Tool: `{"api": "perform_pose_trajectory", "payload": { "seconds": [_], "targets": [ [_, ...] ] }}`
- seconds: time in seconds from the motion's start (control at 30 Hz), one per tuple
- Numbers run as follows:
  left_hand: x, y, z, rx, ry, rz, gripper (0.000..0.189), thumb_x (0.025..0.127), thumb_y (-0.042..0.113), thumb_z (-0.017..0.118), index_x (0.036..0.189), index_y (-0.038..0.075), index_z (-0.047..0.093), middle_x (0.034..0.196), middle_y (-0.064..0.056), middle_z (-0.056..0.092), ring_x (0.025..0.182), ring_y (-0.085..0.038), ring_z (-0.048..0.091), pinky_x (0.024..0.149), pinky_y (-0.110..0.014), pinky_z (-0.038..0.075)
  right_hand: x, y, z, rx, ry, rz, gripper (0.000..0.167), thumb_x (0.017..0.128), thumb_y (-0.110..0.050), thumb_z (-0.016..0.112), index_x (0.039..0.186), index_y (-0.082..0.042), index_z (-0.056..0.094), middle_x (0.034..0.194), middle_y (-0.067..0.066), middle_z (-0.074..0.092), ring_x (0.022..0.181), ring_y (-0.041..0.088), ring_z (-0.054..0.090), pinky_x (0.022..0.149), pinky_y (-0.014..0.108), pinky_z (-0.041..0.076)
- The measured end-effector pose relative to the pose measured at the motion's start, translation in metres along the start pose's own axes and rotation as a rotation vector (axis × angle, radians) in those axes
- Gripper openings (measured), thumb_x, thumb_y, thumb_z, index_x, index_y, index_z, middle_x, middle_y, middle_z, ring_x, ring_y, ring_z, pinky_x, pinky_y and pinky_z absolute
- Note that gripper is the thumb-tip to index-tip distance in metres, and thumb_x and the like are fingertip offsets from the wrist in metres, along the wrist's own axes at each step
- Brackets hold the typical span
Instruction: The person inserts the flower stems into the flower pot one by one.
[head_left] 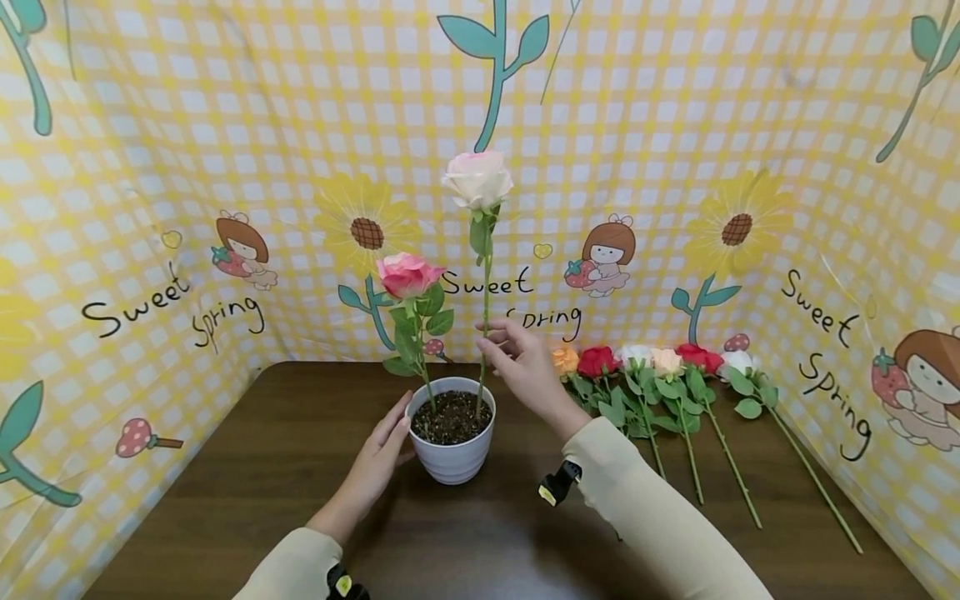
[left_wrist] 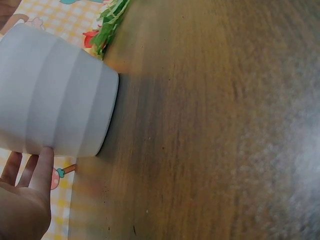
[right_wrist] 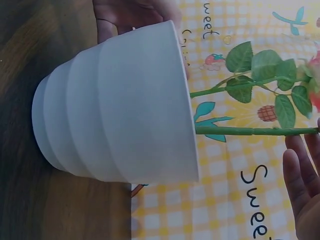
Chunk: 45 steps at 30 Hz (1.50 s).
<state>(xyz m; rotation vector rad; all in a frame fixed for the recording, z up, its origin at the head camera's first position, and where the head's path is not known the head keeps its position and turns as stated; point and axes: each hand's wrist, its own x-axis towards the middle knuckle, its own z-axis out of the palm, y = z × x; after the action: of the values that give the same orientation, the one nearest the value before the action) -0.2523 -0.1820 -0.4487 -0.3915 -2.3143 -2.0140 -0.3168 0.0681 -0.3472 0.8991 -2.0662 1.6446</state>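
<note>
Head view alone shows soil (head_left: 448, 427) inside the white pot (head_left: 453, 463).

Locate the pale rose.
In the head view, the pale rose stands in the white pot, right of the pink rose, its stem at the right hand.

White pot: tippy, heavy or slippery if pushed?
The white pot could tip if pushed high up, since it narrows toward the base. It is probably heavier than an empty one: soil shows close below the top edge. The wall looks smooth, so it may be slightly slippery, though its stepped bands might help.
</note>
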Motion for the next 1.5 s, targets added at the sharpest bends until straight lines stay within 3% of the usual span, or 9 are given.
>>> {"api": "perform_pose_trajectory", "payload": {
  "seconds": [0.1,0.37,0.5,0.73,1.03,1.33,1.5],
  "targets": [
    [0.000,0.000,0.000,-0.002,0.000,-0.003,0.053,0.111,0.032,0.038,0.160,0.015,0.026,0.165,-0.012,0.017,0.146,-0.036,0.021,0.103,-0.059,0.043,0.003,0.002,0.005,-0.003,0.010,-0.010,0.025,0.101,-0.020,0.063,0.123,-0.008,0.067,0.092,0.008,0.069,0.074,0.028,0.068,0.062,0.041,0.059],
    [0.001,-0.001,0.000,-0.005,0.000,0.004,0.053,0.111,0.031,0.038,0.160,0.015,0.026,0.165,-0.011,0.017,0.146,-0.036,0.021,0.103,-0.060,0.043,0.009,0.007,0.020,-0.028,0.010,-0.036,0.025,0.102,-0.019,0.062,0.124,-0.008,0.066,0.098,0.009,0.069,0.078,0.033,0.069,0.061,0.029,0.055],
    [0.001,-0.002,0.000,-0.004,-0.002,0.007,0.053,0.111,0.032,0.038,0.160,0.016,0.026,0.165,-0.011,0.017,0.147,-0.036,0.020,0.103,-0.060,0.042,0.011,0.009,0.026,-0.053,0.016,-0.039,0.023,0.102,-0.021,0.062,0.123,-0.014,0.067,0.098,0.006,0.069,0.078,0.031,0.069,0.059,0.029,0.053],
    [0.000,-0.002,0.000,0.003,-0.007,0.003,0.054,0.111,0.033,0.038,0.161,0.016,0.025,0.165,-0.012,0.016,0.147,-0.036,0.020,0.104,-0.059,0.042,0.012,0.013,0.032,-0.077,-0.011,-0.012,0.026,0.103,-0.025,0.061,0.123,-0.010,0.067,0.099,0.007,0.070,0.082,0.028,0.069,0.064,0.031,0.055],
    [0.000,-0.002,0.000,0.000,-0.001,0.004,0.054,0.111,0.033,0.038,0.160,0.016,0.026,0.164,-0.013,0.017,0.146,-0.037,0.021,0.103,-0.058,0.043,0.013,0.021,0.038,-0.139,-0.033,-0.092,0.021,0.100,-0.014,0.064,0.120,-0.009,0.068,0.100,0.007,0.072,0.081,0.014,0.069,0.071,0.029,0.058],
    [0.002,-0.005,0.000,0.003,0.001,0.010,0.054,0.111,0.034,0.038,0.160,0.016,0.026,0.165,-0.012,0.018,0.145,-0.036,0.023,0.103,-0.058,0.043,0.008,0.027,0.042,-0.154,-0.055,-0.006,0.026,0.104,-0.020,0.059,0.127,-0.010,0.065,0.103,0.001,0.070,0.085,0.010,0.067,0.072,0.030,0.057],
    [0.002,-0.006,0.000,0.010,0.009,0.004,0.054,0.111,0.034,0.038,0.160,0.015,0.025,0.164,-0.012,0.019,0.145,-0.036,0.024,0.102,-0.059,0.043,0.008,0.032,0.043,-0.228,-0.047,-0.099,0.022,0.103,-0.016,0.060,0.123,-0.010,0.064,0.098,0.000,0.071,0.083,0.008,0.067,0.071,0.025,0.056]
  ]
}}
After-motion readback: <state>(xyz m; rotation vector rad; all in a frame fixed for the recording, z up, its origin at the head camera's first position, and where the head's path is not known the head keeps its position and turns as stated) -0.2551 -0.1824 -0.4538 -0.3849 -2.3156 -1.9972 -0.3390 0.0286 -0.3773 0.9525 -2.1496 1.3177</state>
